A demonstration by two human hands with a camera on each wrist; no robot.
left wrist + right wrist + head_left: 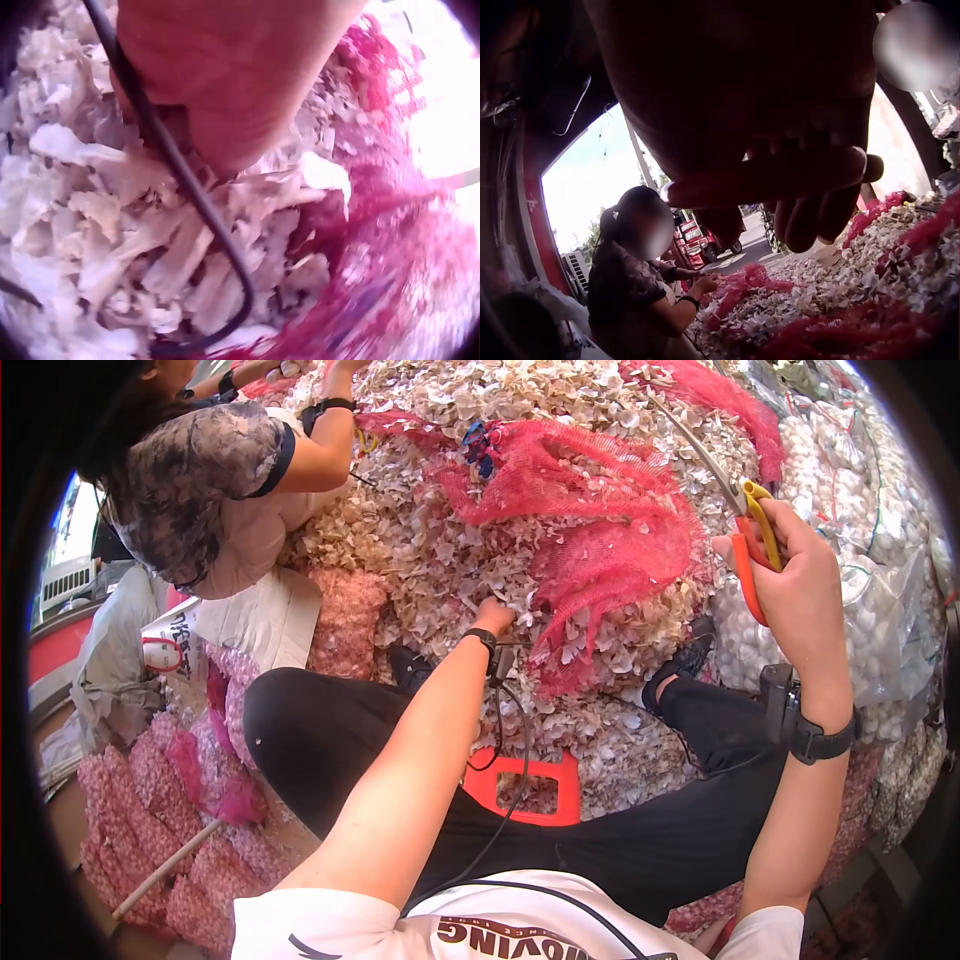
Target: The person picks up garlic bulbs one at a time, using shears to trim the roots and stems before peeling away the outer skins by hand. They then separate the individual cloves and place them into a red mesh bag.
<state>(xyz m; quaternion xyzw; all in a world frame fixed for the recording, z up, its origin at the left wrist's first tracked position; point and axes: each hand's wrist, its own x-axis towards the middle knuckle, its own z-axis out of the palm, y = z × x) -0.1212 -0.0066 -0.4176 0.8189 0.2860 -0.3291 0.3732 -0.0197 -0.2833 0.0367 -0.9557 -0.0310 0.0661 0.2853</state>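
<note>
My left hand [493, 617] reaches down into a heap of dry garlic skins [420, 560], close beside a red mesh net [620, 560] spread over the heap. In the left wrist view the left hand [232, 82] points down among the skins, its fingertips hidden there; I cannot tell whether it grips anything. Raised on the right, my right hand [812, 595] holds long-bladed scissors [745, 510] by their orange and yellow handles. The blades stand apart and point away over the heap. The right wrist view shows the right hand [765, 142] dark, with a handle across its fingers.
Another person [200, 490] sits at the left, hands at the heap. Bags of white garlic bulbs [840, 470] stand at the right; pink mesh sacks [130, 830] fill the lower left. An orange plastic stool [570, 790] shows between my legs. A thin black cable [515, 790] hangs from my left wrist.
</note>
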